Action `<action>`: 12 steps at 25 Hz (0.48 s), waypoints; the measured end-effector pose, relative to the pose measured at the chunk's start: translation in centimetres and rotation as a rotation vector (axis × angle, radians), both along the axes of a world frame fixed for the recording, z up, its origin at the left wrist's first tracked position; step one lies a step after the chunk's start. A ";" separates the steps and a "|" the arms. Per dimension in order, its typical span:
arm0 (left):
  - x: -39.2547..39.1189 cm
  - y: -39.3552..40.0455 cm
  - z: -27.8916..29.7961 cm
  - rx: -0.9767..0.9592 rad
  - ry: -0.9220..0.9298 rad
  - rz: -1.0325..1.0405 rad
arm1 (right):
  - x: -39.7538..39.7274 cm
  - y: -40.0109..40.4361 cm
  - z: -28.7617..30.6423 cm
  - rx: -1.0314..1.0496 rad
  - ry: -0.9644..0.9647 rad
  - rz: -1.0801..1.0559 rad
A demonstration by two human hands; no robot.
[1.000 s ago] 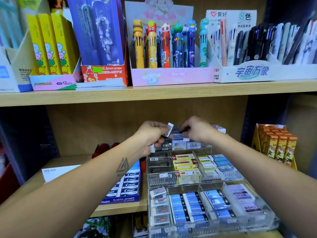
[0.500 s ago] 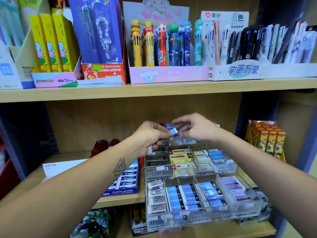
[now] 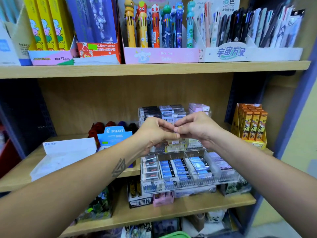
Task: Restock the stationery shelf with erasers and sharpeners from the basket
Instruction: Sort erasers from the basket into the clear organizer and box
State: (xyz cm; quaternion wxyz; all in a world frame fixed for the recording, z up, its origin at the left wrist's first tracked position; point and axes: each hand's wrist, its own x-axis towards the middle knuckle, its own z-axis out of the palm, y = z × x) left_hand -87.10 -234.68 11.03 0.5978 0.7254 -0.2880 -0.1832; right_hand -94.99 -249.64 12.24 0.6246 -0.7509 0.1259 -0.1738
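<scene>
A clear tiered eraser display (image 3: pixel 228 179) stands on the middle shelf, with blue-sleeved erasers (image 3: pixel 176 169) in its lowest tier and dark and white ones (image 3: pixel 164 109) at the top. My left hand (image 3: pixel 154 133) and my right hand (image 3: pixel 197 129) meet fingertip to fingertip in front of the middle tier. Together they pinch a small eraser that the fingers almost wholly hide. A white eraser end (image 3: pixel 152 149) shows under my left palm.
A blue Pilot eraser box (image 3: pixel 116 133) and a white carton (image 3: pixel 68 148) sit left of the display, orange boxes (image 3: pixel 252 124) to its right. The upper shelf board (image 3: pixel 154 68) carries pen displays. A green rim (image 3: pixel 175 235) shows at the bottom edge.
Both hands have come down and back from the top tier to the middle tier. The blue-and-white eraser seen between them earlier is now covered by the fingers.
</scene>
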 end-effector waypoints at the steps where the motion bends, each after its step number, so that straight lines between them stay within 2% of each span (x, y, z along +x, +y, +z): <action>1: -0.2 0.5 -0.3 0.038 0.012 -0.023 | -0.6 -0.3 -0.2 -0.117 -0.005 0.022; 3: -0.2 1.4 -0.9 0.134 -0.017 -0.036 | -1.7 -0.7 -0.1 -0.499 0.061 0.135; 5: -0.3 2.0 -1.3 0.195 -0.034 -0.017 | -2.4 -0.1 -0.2 -0.987 0.204 0.286; 6: -0.5 2.1 -1.4 0.196 -0.007 -0.018 | -2.6 0.4 -0.6 -1.150 0.261 0.359; 9: -1.2 2.1 -1.3 0.155 0.143 -0.047 | -2.4 1.3 -2.2 -1.287 0.370 0.538; 12: -1.2 2.7 -1.1 0.106 0.288 -0.093 | -2.2 1.4 -3.4 -1.268 0.402 0.535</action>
